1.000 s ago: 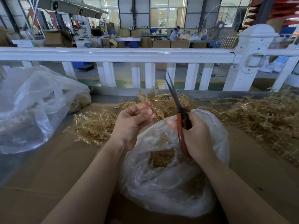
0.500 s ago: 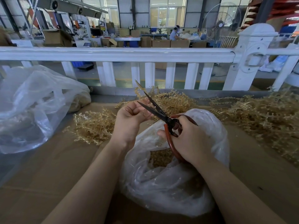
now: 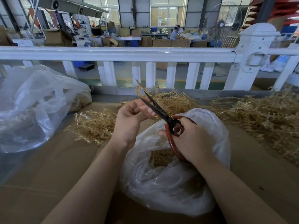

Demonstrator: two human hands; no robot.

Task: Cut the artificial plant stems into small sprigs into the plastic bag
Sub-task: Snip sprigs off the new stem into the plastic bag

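The person is in the middle of a snip. The left hand [image 3: 131,117] has its fingers curled around a stem [image 3: 140,85], pinching it so the thin tip pokes up above the knuckles. The right hand [image 3: 189,139] grips the red handles of the scissors [image 3: 157,109]. Its fingers are curled through the loops. The two dark blades are a little bit apart and point up toward the left hand, right at the fingers that hold the stem.

The next move looks like a squeeze of the handles to cut a small piece off. The blades are very near the left fingers, so the cut needs care. The piece should fall down into the plastic bag [image 3: 216,135], so both hands should stay above its mouth.

The stem is thin, pale gold and bumpy, with little side bits. It looks stiff and light. The bag is see-through and crinkly. It sits on the counter [image 3: 48,175] just under the right hand, and small cut sprigs [image 3: 160,156] already lie inside it. More uncut stems lie in piles [image 3: 95,125] beyond the hands and off to the right.
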